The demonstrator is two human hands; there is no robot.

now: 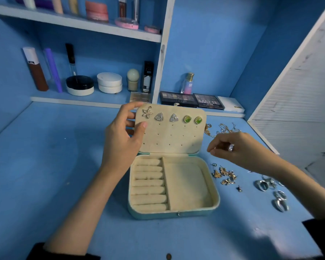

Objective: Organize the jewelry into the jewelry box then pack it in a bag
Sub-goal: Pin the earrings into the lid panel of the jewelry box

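Observation:
A teal jewelry box (174,214) with cream lining lies open on the blue table. Its raised lid (169,136) carries a star earring (147,112), two silver triangle earrings (159,116) and two green earrings (187,119). My left hand (123,136) grips the lid's left edge, thumb on its face. My right hand (238,149) hovers right of the box with curled fingers; a small silver piece (231,147) shows at them. Gold earrings (224,174) and silver rings (270,190) lie right of the box. The ring rolls (148,184) and the tray compartment (186,186) hold nothing.
Tangled gold chains (221,129) lie behind my right hand. Eyeshadow palettes (191,99) and a perfume bottle (188,83) stand at the back. Shelves (79,98) on the left hold cosmetic jars and tubes. A white slatted panel (298,94) rises at the right.

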